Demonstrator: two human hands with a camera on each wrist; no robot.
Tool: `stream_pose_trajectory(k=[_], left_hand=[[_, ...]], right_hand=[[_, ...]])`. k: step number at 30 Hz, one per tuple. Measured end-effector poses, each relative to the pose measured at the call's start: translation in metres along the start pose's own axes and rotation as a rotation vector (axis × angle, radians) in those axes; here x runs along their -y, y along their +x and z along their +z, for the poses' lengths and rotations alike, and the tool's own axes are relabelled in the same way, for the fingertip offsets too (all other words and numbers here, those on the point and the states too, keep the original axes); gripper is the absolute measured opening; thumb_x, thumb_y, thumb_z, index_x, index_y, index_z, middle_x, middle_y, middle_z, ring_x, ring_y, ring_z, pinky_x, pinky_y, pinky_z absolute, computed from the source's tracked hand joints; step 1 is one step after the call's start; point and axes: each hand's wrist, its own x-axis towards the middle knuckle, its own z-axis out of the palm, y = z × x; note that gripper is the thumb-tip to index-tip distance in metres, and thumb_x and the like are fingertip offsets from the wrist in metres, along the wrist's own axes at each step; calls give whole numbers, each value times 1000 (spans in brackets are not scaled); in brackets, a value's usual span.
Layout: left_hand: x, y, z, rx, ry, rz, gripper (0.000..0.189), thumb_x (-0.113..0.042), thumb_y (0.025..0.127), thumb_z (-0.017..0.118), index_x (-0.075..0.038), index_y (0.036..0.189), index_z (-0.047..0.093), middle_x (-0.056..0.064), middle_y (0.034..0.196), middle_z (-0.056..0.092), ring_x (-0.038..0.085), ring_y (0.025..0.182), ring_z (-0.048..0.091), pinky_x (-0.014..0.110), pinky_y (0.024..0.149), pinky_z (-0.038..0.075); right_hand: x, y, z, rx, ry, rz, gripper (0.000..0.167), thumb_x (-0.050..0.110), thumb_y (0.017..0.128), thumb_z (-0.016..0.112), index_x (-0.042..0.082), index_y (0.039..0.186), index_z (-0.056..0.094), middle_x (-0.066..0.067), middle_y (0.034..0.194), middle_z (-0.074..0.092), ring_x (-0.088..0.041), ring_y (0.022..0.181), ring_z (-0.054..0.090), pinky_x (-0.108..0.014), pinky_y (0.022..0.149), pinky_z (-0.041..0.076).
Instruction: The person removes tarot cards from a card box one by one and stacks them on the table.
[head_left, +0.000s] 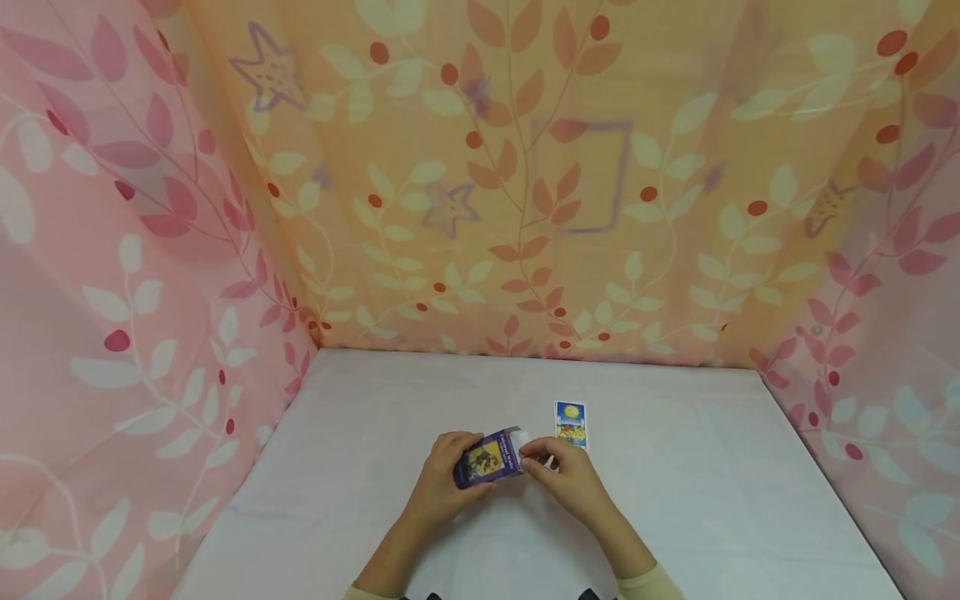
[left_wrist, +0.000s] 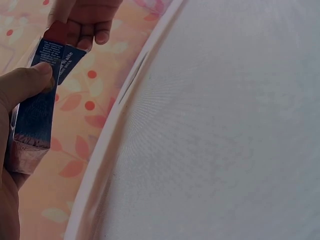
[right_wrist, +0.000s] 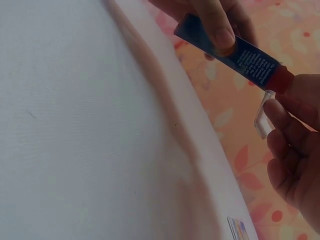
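Note:
My left hand (head_left: 441,482) grips a purple-blue tarot card box (head_left: 486,460), its picture side facing up and one end pointing right. In the left wrist view its thumb lies along the narrow printed side. My right hand (head_left: 573,482) is at the box's right end, thumb and fingertips pinching the end flap (head_left: 522,442). A red side flap (right_wrist: 282,80) sticks out at that end in the right wrist view. Just beyond my right hand lies a card with a sun picture (head_left: 572,423), face up, its near edge partly hidden by the hand.
A white cloth covers the table (head_left: 697,483). Patterned curtains enclose it, an orange one (head_left: 420,275) at the back and pink ones at the left (head_left: 150,375) and right (head_left: 900,375).

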Motion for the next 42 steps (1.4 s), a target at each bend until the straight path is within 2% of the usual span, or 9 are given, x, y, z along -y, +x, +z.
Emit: stream_pose_trajectory(k=[2,8,11,18,26,33,42], left_hand=[[1,0,0,-1,5,9,75,-36,75,93,-19,140,60,-9,133,57,12,123,52,38,101,51],[1,0,0,6,-1,1,75,-36,76,92,-31,141,56,-11,134,56,10,124,51,38,102,50],[1,0,0,4,-2,11,76,-35,75,93,-31,141,56,-11,134,56,10,124,51,37,102,50],[1,0,1,2,3,32,75,-33,75,93,-22,141,58,-8,134,56,12,124,51,38,103,50],[0,-1,1,25,-3,11,76,-32,75,93,-12,140,60,-6,135,56,13,126,51,39,104,49],[-2,-1,1,25,-3,19,76,-33,76,92,-28,142,55,-7,135,56,12,126,51,37,104,49],[-1,-1,2,10,-5,35,76,-35,75,93,-28,142,56,-8,134,56,12,125,51,37,102,49]], right_hand=[[0,0,0,5,7,8,11,24,91,79,25,102,76,13,91,69,-8,84,59,-24,73,49],[-1,0,4,1,20,20,11,27,91,79,24,101,76,12,87,67,-7,81,58,-23,71,49],[-1,1,6,-8,29,35,11,27,90,80,24,99,76,12,85,67,-7,79,57,-23,69,48],[1,0,9,-30,55,91,11,24,88,82,22,97,75,9,82,65,-9,74,57,-22,65,48],[0,0,14,-72,68,125,12,18,86,83,20,93,74,7,80,65,-10,73,56,-22,63,47],[1,0,15,-96,71,127,14,10,84,83,18,90,73,8,77,65,-9,71,56,-22,61,47],[0,0,14,-83,62,138,11,16,85,83,18,92,74,7,79,66,-11,72,56,-22,62,48]])
